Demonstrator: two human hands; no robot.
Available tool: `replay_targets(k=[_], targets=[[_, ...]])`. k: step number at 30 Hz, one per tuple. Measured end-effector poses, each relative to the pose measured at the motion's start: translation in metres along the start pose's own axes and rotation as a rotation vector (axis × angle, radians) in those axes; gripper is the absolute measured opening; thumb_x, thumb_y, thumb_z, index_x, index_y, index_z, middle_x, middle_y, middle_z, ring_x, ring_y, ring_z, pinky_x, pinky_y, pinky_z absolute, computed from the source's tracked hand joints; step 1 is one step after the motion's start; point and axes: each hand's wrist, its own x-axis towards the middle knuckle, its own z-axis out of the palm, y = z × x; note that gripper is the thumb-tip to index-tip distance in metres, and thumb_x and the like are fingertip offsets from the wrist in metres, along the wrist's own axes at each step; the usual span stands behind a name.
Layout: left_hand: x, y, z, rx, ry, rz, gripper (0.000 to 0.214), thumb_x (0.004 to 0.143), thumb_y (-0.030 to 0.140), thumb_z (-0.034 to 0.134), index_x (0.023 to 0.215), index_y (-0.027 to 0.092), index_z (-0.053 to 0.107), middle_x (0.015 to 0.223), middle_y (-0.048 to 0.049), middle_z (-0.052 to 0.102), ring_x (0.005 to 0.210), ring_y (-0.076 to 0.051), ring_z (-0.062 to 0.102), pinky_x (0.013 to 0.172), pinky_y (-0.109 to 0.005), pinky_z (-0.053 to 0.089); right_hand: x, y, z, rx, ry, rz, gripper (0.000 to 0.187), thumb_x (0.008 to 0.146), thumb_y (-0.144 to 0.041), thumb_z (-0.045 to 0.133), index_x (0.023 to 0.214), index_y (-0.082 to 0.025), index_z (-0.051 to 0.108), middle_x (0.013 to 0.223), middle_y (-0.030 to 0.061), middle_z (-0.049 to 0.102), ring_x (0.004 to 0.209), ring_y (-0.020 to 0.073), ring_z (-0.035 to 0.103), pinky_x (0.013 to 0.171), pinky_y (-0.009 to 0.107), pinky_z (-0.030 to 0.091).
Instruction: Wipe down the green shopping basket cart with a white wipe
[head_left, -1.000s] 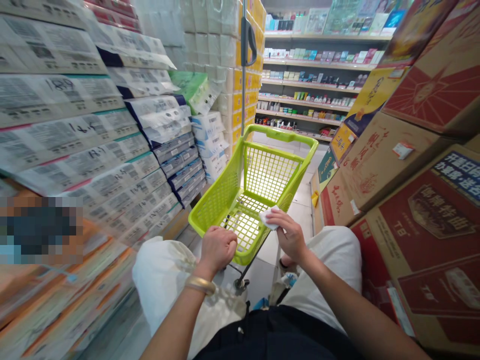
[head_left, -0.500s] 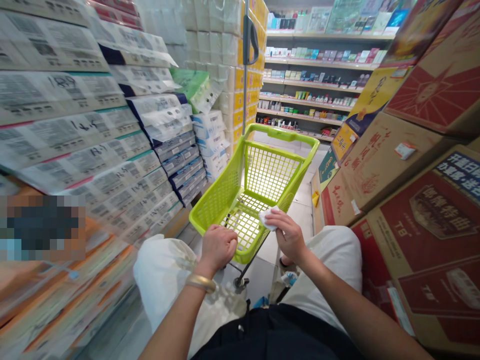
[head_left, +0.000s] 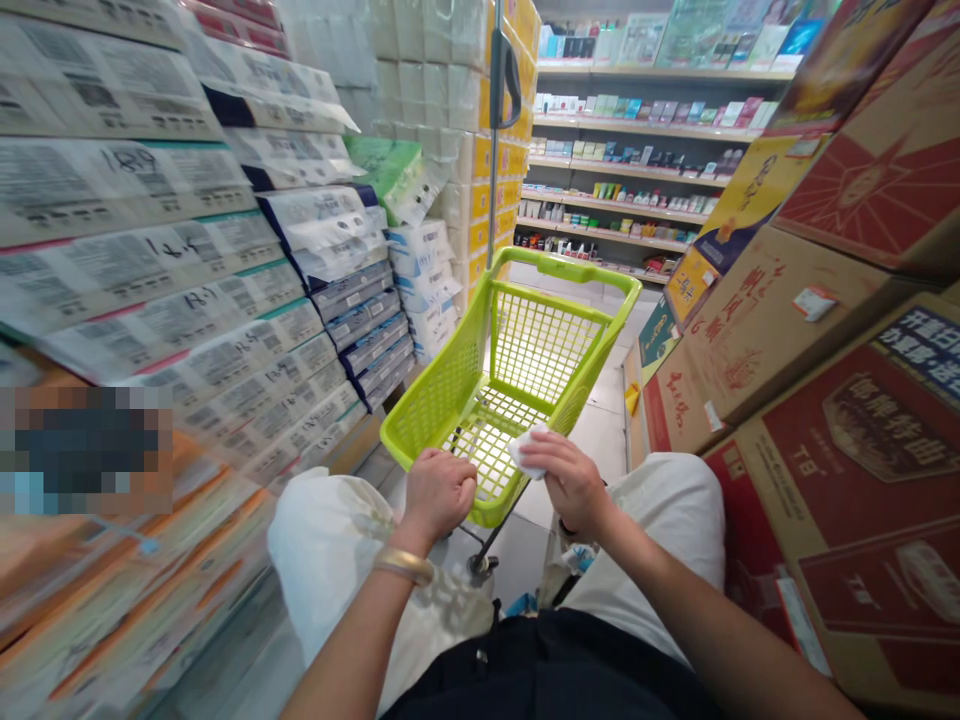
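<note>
Between my knees stands a lime-green plastic shopping basket cart (head_left: 435, 395) with lattice walls and floor, nothing lying inside it. My left hand (head_left: 442, 492) is wrapped over the basket's near rim at its left corner; a gold bangle (head_left: 403, 566) circles that wrist. My right hand (head_left: 570, 478) pinches a crumpled white tissue (head_left: 526, 452) against the basket's right side, close to the rim. The hand hides part of that side. Below the basket a dark metal leg ends in a caster wheel (head_left: 482, 564) on the tiled floor.
Stacked white packages (head_left: 202, 240) crowd the left side. Cardboard cartons (head_left: 757, 320) are piled at the right. Shelves (head_left: 645, 125) with small boxes and bottles stand at the back. A thin metal pole with a dark handle (head_left: 508, 80) rises behind the basket.
My right hand has slid slightly left and nearer to me with the tissue along the basket's right side. My left hand keeps its hold on the rim.
</note>
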Motion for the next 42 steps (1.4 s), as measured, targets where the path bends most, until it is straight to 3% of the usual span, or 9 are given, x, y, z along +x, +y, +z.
replay_targets(k=[4, 11, 17, 24, 30, 37, 42], targets=[[0.0, -0.001, -0.002, -0.001, -0.006, 0.004, 0.025, 0.076, 0.017, 0.043, 0.055, 0.021, 0.057, 0.058, -0.0003, 0.062, 0.064, -0.016, 0.052, 0.072, -0.033, 0.03, -0.008, -0.015, 0.004, 0.045, -0.156, -0.138, 0.032, 0.093, -0.009, 0.046, 0.109, -0.025, 0.069, 0.113, 0.0048, 0.074, 0.121, 0.0181, 0.061, 0.106, 0.041, 0.049], [0.0, 0.0, -0.001, -0.002, -0.007, 0.0, 0.026, 0.076, 0.018, 0.042, 0.054, 0.02, 0.055, 0.057, -0.0001, 0.061, 0.062, -0.015, 0.051, 0.072, -0.033, 0.03, 0.004, 0.01, -0.004, -0.05, 0.084, 0.051, 0.035, 0.092, -0.007, 0.044, 0.105, -0.025, 0.071, 0.107, 0.0061, 0.075, 0.115, 0.0194, 0.065, 0.102, 0.044, 0.053], [-0.001, -0.001, -0.001, 0.001, -0.005, 0.002, 0.024, 0.076, 0.018, 0.043, 0.055, 0.021, 0.056, 0.058, -0.0002, 0.061, 0.064, -0.016, 0.052, 0.072, -0.033, 0.03, -0.01, -0.011, 0.002, 0.022, -0.109, -0.124, 0.036, 0.092, -0.006, 0.047, 0.116, -0.025, 0.067, 0.115, 0.0047, 0.073, 0.123, 0.0183, 0.06, 0.107, 0.041, 0.049], [0.0, 0.0, 0.0, 0.0, 0.002, 0.01, 0.026, 0.077, 0.017, 0.042, 0.054, 0.021, 0.055, 0.057, -0.0001, 0.062, 0.062, -0.015, 0.051, 0.072, -0.033, 0.031, 0.005, 0.012, -0.006, -0.092, 0.042, 0.025, 0.039, 0.093, -0.007, 0.044, 0.118, -0.026, 0.068, 0.112, 0.0059, 0.074, 0.119, 0.0197, 0.062, 0.102, 0.043, 0.053], [-0.001, -0.001, -0.001, 0.003, 0.008, 0.009, 0.025, 0.076, 0.017, 0.042, 0.055, 0.021, 0.056, 0.057, -0.0003, 0.062, 0.063, -0.016, 0.052, 0.072, -0.033, 0.031, -0.006, -0.01, 0.004, -0.062, -0.131, -0.13, 0.037, 0.093, -0.009, 0.047, 0.119, -0.027, 0.066, 0.117, 0.0041, 0.072, 0.124, 0.0192, 0.059, 0.106, 0.043, 0.049], [-0.001, -0.001, -0.001, -0.001, -0.003, 0.009, 0.027, 0.077, 0.018, 0.042, 0.054, 0.021, 0.056, 0.057, -0.0004, 0.061, 0.062, -0.015, 0.05, 0.072, -0.033, 0.031, 0.006, 0.017, -0.006, -0.125, 0.021, -0.029, 0.04, 0.092, -0.006, 0.046, 0.118, -0.027, 0.067, 0.112, 0.0056, 0.074, 0.118, 0.0201, 0.062, 0.1, 0.043, 0.054], [0.0, -0.001, -0.002, 0.006, -0.01, 0.011, 0.026, 0.076, 0.018, 0.042, 0.055, 0.021, 0.056, 0.057, -0.0004, 0.061, 0.063, -0.016, 0.051, 0.071, -0.033, 0.03, -0.006, -0.01, 0.004, -0.074, -0.072, -0.094, 0.041, 0.089, -0.004, 0.048, 0.119, -0.026, 0.066, 0.113, 0.0049, 0.073, 0.122, 0.0201, 0.06, 0.104, 0.044, 0.051]])
